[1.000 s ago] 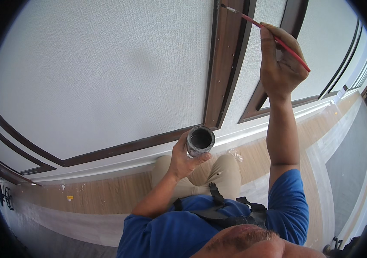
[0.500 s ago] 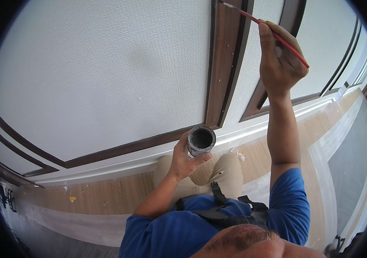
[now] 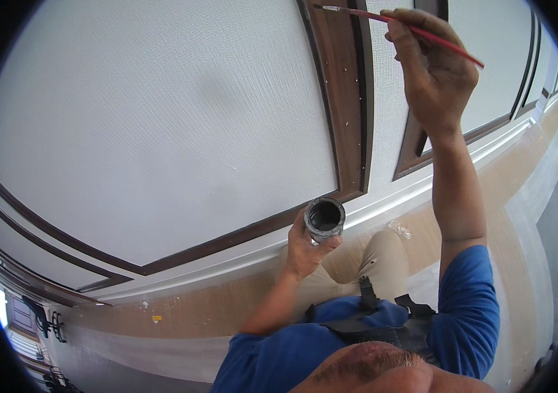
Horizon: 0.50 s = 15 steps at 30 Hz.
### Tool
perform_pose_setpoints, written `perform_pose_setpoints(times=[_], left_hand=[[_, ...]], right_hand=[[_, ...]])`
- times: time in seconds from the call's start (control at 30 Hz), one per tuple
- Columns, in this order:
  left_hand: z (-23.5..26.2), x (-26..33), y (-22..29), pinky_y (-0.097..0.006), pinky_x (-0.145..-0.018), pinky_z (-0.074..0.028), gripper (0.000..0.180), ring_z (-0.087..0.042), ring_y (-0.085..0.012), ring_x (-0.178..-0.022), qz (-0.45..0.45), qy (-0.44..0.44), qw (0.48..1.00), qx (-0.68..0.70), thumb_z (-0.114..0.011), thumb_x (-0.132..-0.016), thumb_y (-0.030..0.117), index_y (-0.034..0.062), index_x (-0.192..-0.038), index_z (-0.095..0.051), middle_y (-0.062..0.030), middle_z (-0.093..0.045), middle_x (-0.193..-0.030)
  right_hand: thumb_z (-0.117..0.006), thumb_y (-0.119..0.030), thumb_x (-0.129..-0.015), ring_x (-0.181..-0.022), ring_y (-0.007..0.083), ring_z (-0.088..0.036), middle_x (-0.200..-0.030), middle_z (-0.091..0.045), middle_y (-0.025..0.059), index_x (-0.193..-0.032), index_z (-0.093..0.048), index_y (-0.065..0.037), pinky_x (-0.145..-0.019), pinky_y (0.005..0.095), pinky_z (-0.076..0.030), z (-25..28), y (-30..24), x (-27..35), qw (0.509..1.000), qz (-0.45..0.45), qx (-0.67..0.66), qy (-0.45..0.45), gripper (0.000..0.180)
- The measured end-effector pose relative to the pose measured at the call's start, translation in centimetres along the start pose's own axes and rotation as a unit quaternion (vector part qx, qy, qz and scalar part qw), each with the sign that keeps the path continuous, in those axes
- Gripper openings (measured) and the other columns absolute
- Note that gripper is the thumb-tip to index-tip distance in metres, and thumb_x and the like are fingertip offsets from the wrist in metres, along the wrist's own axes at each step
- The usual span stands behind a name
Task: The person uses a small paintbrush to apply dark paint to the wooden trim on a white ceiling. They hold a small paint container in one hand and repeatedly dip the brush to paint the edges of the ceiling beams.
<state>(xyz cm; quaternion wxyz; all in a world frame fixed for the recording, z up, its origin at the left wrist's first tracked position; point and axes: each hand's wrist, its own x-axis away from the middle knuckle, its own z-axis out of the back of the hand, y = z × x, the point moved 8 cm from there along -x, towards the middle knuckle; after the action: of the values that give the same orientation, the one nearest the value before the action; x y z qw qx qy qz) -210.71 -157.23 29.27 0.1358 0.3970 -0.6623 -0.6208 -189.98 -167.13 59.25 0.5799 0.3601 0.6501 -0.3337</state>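
Note:
My right hand (image 3: 437,75) is raised at the upper right, its fingers pinching a thin red-handled paintbrush (image 3: 416,29). The brush's bristle tip is at the dark brown wooden trim (image 3: 341,98) on the wall; I cannot tell if it touches. Small pale dots run along that trim. Lower down, my left hand (image 3: 306,252) is wrapped round a small round can (image 3: 324,218), smeared grey at the rim and dark inside. The can is held upright, in front of the corner of the trim.
A white textured wall panel (image 3: 180,131) fills the left and middle, framed by brown trim. Below it run a white baseboard (image 3: 383,204) and a wood-look floor (image 3: 226,308) with pale sheeting, a crumpled clear scrap (image 3: 399,228) and a small yellow piece (image 3: 156,319).
The view has turned, so the wall and floor sit differently in it. The brush has tipped to a flatter slant, still at the brown trim. Both hands keep their hold.

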Motion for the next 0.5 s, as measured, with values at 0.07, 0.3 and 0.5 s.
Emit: perform_pose_setpoints(times=[0.07, 0.3, 0.5], left_hand=[[0.2, 0.0, 0.2, -0.034, -0.102, -0.048, 0.081, -0.059, -0.0167, -0.115, 0.001, 0.001, 1.0, 0.002, -0.092, -0.074, 0.021, 0.0005, -0.137, -0.047, -0.0076, -0.06, -0.125], [0.4, -0.1, 1.1, -0.033, -0.101, -0.048, 0.077, -0.06, -0.0168, -0.113, -0.007, -0.001, 1.0, -0.023, -0.091, -0.075, 0.019, -0.0009, -0.135, -0.048, -0.0082, -0.061, -0.123], [0.0, -0.3, 1.6, -0.033, -0.101, -0.048, 0.075, -0.06, -0.0169, -0.113, -0.013, -0.006, 1.0, -0.014, -0.09, -0.075, 0.019, -0.0017, -0.134, -0.048, -0.009, -0.06, -0.123]], right_hand=[[-0.066, -0.008, -0.097, -0.084, 0.0156, -0.07, -0.099, -0.071, 0.0121, -0.119, -0.061, 0.002, -0.068, 0.0231, -0.057, 0.0, 0.8, -0.7, 0.999, -0.036, -0.021, -0.024, 0.024], [-0.061, -0.005, -0.098, -0.076, 0.0105, -0.061, -0.09, -0.06, 0.0073, -0.112, -0.052, 0.001, -0.064, 0.0222, -0.055, -0.8, 2.7, -2.9, 0.977, -0.148, -0.14, -0.058, 0.018], [-0.062, -0.008, -0.098, -0.076, 0.0103, -0.06, -0.089, -0.059, 0.0058, -0.111, -0.053, 0.001, -0.066, 0.0236, -0.054, -0.9, 2.1, -4.3, 0.972, -0.195, -0.105, -0.083, 0.018]])
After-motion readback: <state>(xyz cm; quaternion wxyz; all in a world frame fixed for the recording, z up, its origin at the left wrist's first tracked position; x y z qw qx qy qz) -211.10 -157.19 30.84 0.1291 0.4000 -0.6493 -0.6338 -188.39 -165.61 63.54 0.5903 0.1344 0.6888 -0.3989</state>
